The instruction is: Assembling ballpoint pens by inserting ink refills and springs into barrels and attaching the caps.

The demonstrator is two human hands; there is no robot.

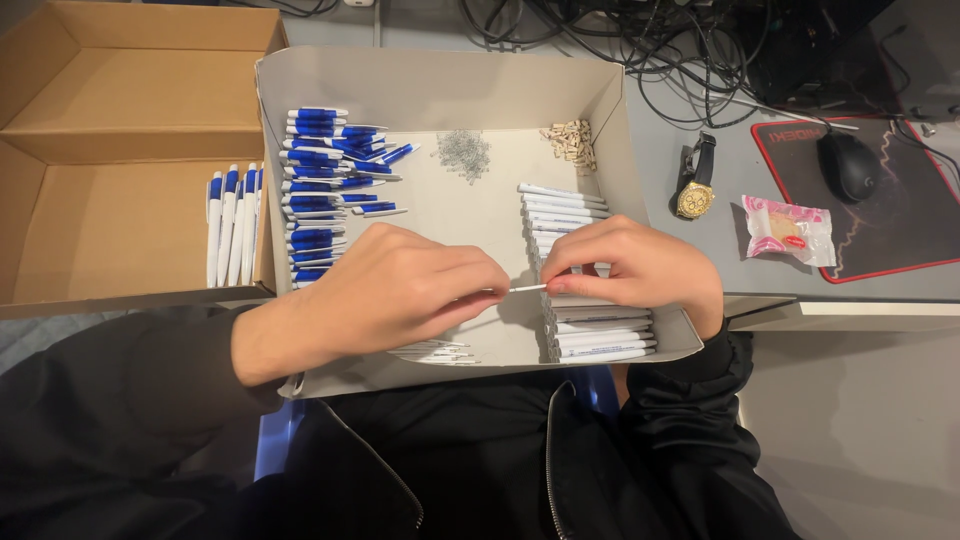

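Left hand (395,290) and right hand (635,270) meet over grey tray (440,90). Both grips pinched on one thin white refill (528,288), long axis 9-to-3 o'clock. Right hand nearer white barrels (570,205) at 12; blue caps (320,180) at 10.

Grey desk (700,255) carrying white tray box (440,90), brown carton (100,90), wristwatch (695,180), wrapped sweet (788,230), mouse pad (900,230), cables (640,40).
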